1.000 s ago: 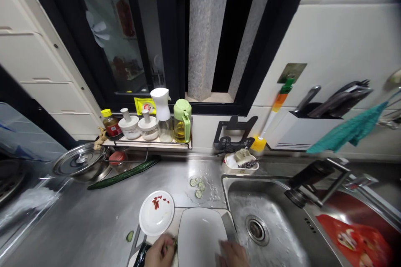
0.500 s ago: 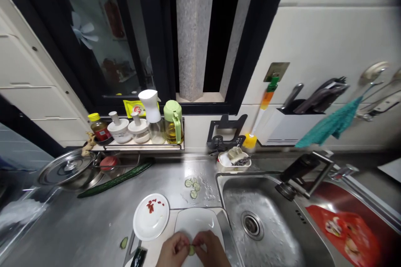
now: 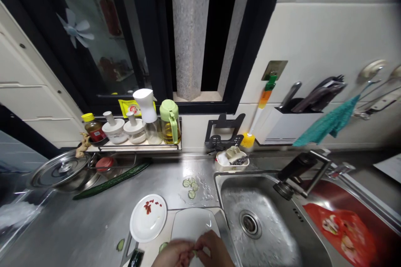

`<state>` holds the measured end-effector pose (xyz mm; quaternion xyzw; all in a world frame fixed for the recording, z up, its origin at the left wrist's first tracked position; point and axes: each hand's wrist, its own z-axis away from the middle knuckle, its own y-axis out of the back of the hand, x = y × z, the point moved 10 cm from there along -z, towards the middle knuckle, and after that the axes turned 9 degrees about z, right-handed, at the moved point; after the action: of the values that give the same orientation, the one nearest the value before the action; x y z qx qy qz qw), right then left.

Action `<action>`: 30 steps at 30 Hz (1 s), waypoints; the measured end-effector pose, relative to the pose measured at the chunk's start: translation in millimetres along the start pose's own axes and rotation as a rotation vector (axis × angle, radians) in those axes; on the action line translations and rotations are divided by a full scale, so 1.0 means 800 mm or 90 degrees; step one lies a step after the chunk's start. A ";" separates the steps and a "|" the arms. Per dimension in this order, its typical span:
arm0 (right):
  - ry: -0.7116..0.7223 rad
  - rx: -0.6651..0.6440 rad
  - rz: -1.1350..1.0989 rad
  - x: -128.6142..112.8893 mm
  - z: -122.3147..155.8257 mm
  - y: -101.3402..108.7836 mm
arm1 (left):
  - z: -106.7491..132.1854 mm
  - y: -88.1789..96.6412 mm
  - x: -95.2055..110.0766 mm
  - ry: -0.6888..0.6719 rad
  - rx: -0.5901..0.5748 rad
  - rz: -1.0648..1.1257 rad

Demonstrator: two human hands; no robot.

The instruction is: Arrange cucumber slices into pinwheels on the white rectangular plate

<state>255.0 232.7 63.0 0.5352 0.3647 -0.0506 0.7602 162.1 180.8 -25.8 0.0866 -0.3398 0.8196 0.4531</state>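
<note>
Over the white square plate [image 3: 189, 220] at the bottom of the view, my left hand [image 3: 174, 253] and my right hand [image 3: 213, 249] meet at the fingertips. Both are closed in a pinch on a small cucumber slice [image 3: 196, 253], mostly covered by fingers. Another cucumber slice [image 3: 163, 246] shows just left of my left hand, on the cutting board [image 3: 153, 247]. A dark green cucumber piece [image 3: 136, 258] lies at the board's left edge. Left of the square plate stands a round white plate [image 3: 140, 229] with red chopped bits [image 3: 148, 207] on it.
Several cucumber slices [image 3: 191, 194] lie on the wet counter behind the plate, and one slice [image 3: 120, 245] lies at left. A whole cucumber [image 3: 112, 180] rests by the lidded pot [image 3: 64, 171]. To the right is the sink [image 3: 266, 212] with its faucet [image 3: 318, 175]. Seasoning jars [image 3: 136, 130] line the rack.
My hands have shifted slightly and turned, covering more of the slice between them. A cucumber slice now shows beside my left hand. The whole view has moved a little.
</note>
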 end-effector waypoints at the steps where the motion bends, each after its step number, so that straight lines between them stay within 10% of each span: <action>1: -0.004 0.015 0.003 0.007 0.000 -0.003 | 0.001 -0.001 0.002 0.000 -0.001 0.004; 12: -0.163 0.041 -0.187 0.058 -0.016 -0.029 | -0.019 0.006 0.060 -0.139 0.111 -0.226; 21: -0.183 0.082 -0.089 0.057 -0.042 -0.015 | -0.016 -0.030 0.133 -0.373 0.161 -0.517; 30: -0.163 0.032 0.079 0.041 -0.061 -0.013 | -0.016 -0.047 0.144 -0.438 0.195 -0.700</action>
<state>249.2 280.0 27.2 0.5648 0.2292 -0.0805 0.7887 128.4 281.4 34.4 0.5670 -0.2510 0.4341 0.6535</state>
